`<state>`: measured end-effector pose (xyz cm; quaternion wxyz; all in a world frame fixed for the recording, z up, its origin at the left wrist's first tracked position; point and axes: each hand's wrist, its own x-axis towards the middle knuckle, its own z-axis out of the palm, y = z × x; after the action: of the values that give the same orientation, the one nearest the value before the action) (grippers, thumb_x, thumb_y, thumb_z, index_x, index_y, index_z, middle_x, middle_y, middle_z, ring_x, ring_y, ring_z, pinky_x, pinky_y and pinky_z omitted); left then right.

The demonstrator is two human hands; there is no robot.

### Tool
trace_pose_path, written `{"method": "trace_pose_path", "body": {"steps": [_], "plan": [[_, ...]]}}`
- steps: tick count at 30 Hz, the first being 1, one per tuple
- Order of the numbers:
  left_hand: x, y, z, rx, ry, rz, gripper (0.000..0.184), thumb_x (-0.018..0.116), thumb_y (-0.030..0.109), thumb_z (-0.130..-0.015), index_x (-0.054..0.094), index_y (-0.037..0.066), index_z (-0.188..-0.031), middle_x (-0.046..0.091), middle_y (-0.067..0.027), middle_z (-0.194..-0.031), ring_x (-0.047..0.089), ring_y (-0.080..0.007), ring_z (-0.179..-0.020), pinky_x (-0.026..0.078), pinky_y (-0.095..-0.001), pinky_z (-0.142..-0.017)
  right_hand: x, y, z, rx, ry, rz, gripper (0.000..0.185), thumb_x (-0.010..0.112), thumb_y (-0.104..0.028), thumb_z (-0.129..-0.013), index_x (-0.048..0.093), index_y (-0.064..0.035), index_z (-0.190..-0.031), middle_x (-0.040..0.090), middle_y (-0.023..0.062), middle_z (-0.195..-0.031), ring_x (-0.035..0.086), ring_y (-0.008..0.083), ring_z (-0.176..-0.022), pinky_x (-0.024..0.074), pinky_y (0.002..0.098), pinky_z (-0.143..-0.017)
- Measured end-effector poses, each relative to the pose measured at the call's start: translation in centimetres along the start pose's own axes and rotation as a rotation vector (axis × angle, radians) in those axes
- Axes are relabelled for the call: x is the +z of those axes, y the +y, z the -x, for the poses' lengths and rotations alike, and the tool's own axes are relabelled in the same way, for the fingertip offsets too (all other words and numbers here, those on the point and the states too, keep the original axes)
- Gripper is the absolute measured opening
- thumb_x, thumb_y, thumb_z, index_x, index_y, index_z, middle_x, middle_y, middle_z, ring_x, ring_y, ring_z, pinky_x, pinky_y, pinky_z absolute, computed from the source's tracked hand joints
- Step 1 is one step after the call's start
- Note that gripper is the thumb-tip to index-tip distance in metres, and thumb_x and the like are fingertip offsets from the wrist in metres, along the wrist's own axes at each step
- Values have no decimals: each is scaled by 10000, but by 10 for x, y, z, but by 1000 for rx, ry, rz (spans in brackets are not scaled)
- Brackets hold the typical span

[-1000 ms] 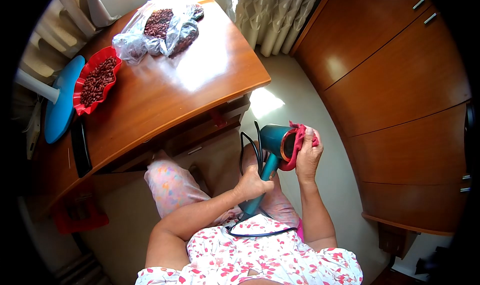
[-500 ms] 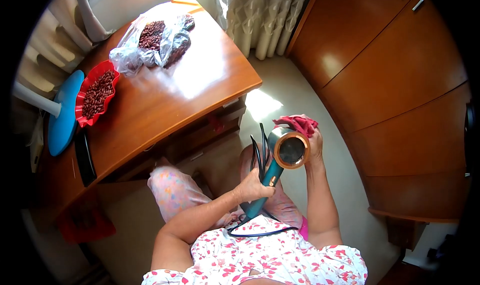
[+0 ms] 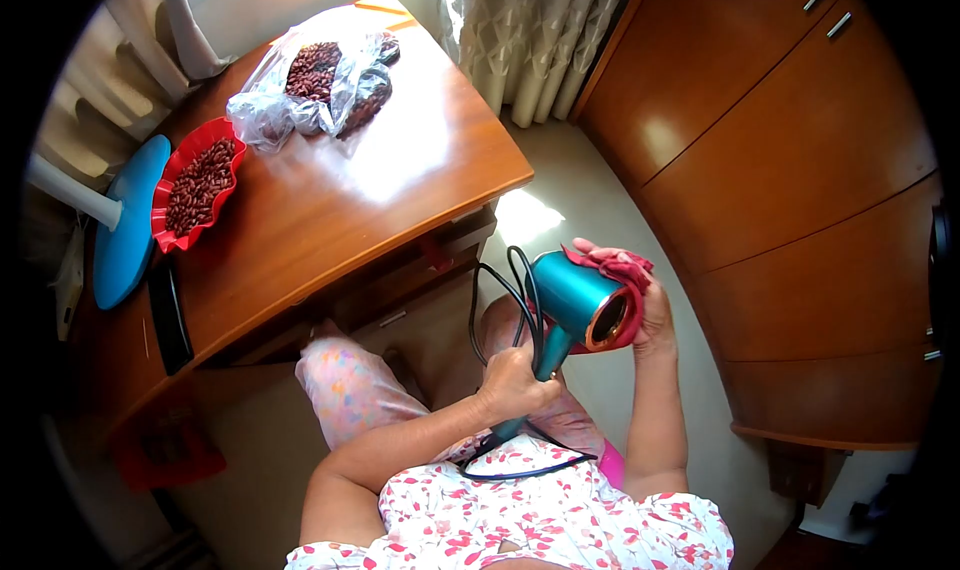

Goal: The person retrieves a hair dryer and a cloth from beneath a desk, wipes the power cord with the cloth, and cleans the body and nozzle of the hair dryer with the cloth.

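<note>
A teal hair dryer (image 3: 572,292) with a copper-coloured ring is held above my lap, its round end tilted toward the lower right. My left hand (image 3: 518,382) is wrapped round its handle, along with loops of the black cord (image 3: 478,315). Part of the cord hangs in a curve over my shirt. In my right hand (image 3: 655,310) is a dark red cloth (image 3: 632,278), pressed against the right side of the dryer's barrel near the ring. Some of the right fingers show above the cloth; the rest are hidden.
On the wooden desk (image 3: 400,195) at left are a red scalloped bowl (image 3: 162,205) of dark red beans, a plastic bag (image 3: 262,120) with more beans, a blue round stand (image 3: 125,255) and a black flat object (image 3: 170,315). Wooden cabinets (image 3: 790,170) stand at right.
The hair dryer has turned, so its teal side now shows and its round end faces lower right. My right hand has moved slightly right and down with the cloth, which now drapes round the ring.
</note>
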<state>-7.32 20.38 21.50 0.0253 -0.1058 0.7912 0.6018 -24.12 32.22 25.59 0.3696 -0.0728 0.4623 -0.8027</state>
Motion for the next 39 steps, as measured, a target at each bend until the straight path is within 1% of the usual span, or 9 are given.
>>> {"method": "trace_pose_path", "body": {"steps": [3,5,7,14,19,22,25,33,39], "plan": [[4,0,1,11,117,-126,246,639,164,-609,527,5,-761,553,-170,-577,590,-306,-543,463,-411,-542,18,-23,16,-47,-80,277,274,500,-160,-877,616,46,-1017,502,213,-1235,500,257,-1131,381,352,-974],[5,3,1,38,130,-219,293,634,206,-647,517,-23,-787,570,-224,-611,577,-401,-582,463,-482,-574,20,-26,18,-55,-78,408,275,541,-159,-864,614,34,-1045,486,222,-1254,468,261,-1170,368,345,-976],[8,2,2,32,153,-251,281,634,197,-622,519,-10,-774,568,-213,-600,576,-396,-579,466,-472,-562,31,-28,24,-232,-83,1040,293,568,-176,-851,609,28,-1058,483,232,-1255,467,269,-1179,374,345,-968],[12,-4,3,22,208,-359,280,639,201,-591,521,-16,-721,559,-213,-574,576,-388,-564,469,-464,-543,66,6,29,-646,61,2039,457,656,-301,-736,586,-12,-1083,576,192,-1116,552,342,-1012,428,411,-884],[11,-5,4,29,172,-334,293,649,208,-617,522,-23,-745,565,-209,-579,579,-385,-556,469,-463,-547,54,3,16,-521,163,1858,419,644,-314,-746,612,-15,-1038,623,160,-1018,600,331,-896,477,387,-791],[12,-6,5,43,190,-297,256,648,175,-578,522,-18,-689,547,-210,-548,577,-376,-534,473,-443,-527,37,-11,4,-170,127,1485,348,576,-317,-815,639,23,-855,643,144,-732,616,311,-639,498,371,-632],[14,-9,5,60,190,-294,252,646,171,-577,520,-18,-684,543,-206,-541,577,-372,-527,474,-439,-524,27,-23,-3,226,110,1118,341,560,-306,-836,621,29,-823,631,102,-717,603,202,-627,489,330,-614],[12,-9,2,16,199,-274,264,647,181,-573,515,-14,-695,549,-201,-554,578,-375,-546,474,-449,-546,-4,7,-1,98,185,385,339,470,-293,-896,589,19,-954,610,107,-869,591,154,-775,507,287,-665],[9,-13,-2,24,194,-263,272,648,188,-577,508,-9,-701,554,-208,-577,579,-381,-569,472,-446,-562,17,43,20,-168,459,259,443,394,-408,-924,568,-31,-1079,592,73,-999,576,176,-878,484,312,-783]]}}
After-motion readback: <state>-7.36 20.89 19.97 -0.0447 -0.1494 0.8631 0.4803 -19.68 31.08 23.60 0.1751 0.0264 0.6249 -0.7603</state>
